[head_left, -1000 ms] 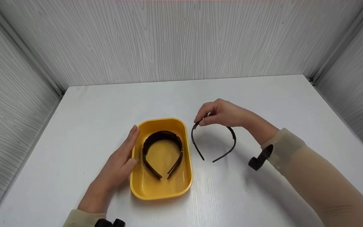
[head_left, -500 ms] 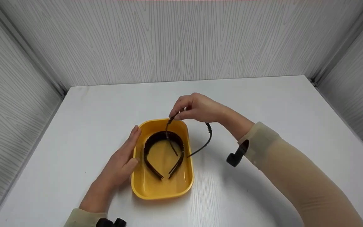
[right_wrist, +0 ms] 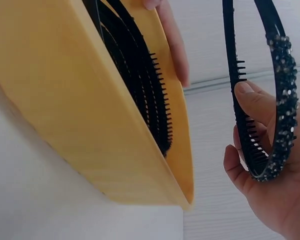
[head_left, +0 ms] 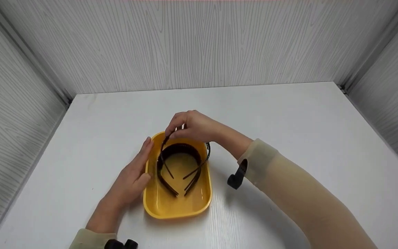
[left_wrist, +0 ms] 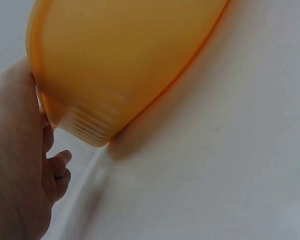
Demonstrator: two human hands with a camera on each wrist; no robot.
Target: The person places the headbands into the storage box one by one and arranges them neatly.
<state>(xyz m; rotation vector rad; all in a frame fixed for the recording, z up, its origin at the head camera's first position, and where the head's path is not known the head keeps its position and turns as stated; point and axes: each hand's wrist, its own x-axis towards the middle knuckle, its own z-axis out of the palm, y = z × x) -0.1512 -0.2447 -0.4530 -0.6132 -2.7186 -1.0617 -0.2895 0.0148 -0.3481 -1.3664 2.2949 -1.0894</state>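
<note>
My right hand (head_left: 196, 126) pinches a black headband (right_wrist: 285, 90) near the top of its curve, holding it over the yellow tray (head_left: 178, 215). Small teeth line the inside of this headband, and the right wrist view shows glittering stones on its outside. Its two ends point down towards me. Inside the tray, several black toothed headbands (right_wrist: 132, 65) lie nested together with their ends facing me. Along the tray's left side rests my left hand (head_left: 128, 180), fingers straight against the wall and thumb at the rim.
The tray stands on a white table (head_left: 288, 114). Pale wood-grain panels (head_left: 199, 45) rise behind the table and at both sides. Dark straps with small black devices (head_left: 237, 176) sit at both wrists.
My right hand has carried the headband leftward, from beside the tray to above it, and lowered slightly in the last half second. My left hand and the tray have stayed put.
</note>
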